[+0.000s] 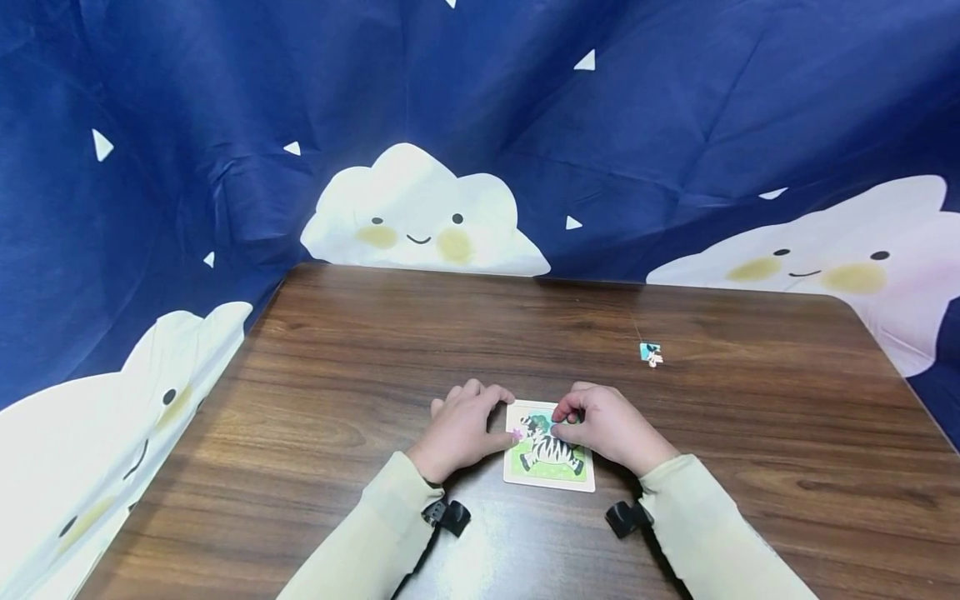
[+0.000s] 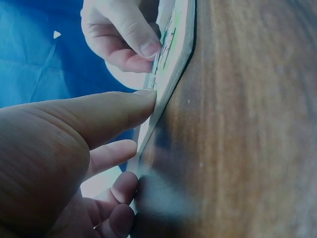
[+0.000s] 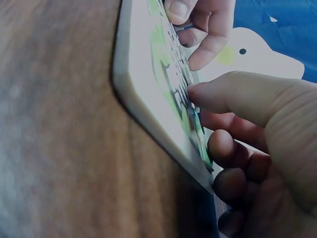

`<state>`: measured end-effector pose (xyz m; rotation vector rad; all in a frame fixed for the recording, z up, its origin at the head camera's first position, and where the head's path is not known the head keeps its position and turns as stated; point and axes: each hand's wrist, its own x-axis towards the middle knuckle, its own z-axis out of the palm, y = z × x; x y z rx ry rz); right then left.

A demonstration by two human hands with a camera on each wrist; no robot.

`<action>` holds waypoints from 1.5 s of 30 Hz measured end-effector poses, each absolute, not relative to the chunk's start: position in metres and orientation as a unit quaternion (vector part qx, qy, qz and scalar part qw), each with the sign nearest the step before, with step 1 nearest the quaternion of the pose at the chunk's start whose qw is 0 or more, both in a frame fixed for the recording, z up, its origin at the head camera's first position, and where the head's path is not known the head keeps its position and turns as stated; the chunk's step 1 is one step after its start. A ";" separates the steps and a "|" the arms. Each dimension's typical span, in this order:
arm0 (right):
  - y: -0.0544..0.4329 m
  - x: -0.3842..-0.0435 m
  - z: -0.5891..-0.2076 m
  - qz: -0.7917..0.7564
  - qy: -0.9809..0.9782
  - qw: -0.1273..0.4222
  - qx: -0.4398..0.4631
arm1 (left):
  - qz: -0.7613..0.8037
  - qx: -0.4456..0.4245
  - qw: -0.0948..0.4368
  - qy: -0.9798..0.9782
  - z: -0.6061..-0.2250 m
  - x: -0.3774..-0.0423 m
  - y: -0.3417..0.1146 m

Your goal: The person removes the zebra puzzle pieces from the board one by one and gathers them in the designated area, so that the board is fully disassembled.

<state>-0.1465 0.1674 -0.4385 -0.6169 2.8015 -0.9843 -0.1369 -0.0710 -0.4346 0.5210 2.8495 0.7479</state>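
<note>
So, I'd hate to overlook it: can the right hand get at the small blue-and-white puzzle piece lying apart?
Probably yes: bare brown wooden tabletop lies between the right hand and that piece, though the hand is busy at the square zebra board.

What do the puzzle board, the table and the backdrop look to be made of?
Puzzle board: probably wood or thick card, printed face; wrist views show a thick, pale edge.
Table: wood or wood-look laminate, somewhat glossy; brown grain and a bright reflection show.
Backdrop: likely fabric with a slight sheen; it creases.
</note>
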 end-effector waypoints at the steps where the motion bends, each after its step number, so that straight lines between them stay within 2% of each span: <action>1: 0.168 -0.146 -0.438 -0.326 0.921 0.053 -0.206 | 0.249 0.174 0.074 0.950 -0.434 -0.137 -0.071; 14: 0.172 -0.147 -0.439 -0.355 0.906 0.049 -0.227 | 0.255 0.177 0.074 0.948 -0.434 -0.137 -0.071; 37: 0.214 -0.158 -0.432 -0.344 0.910 -0.060 -0.225 | 0.257 0.176 0.072 0.948 -0.438 -0.138 -0.069; 45: 0.240 -0.163 -0.431 -0.339 0.911 -0.064 -0.227 | 0.259 0.175 0.068 0.948 -0.439 -0.137 -0.070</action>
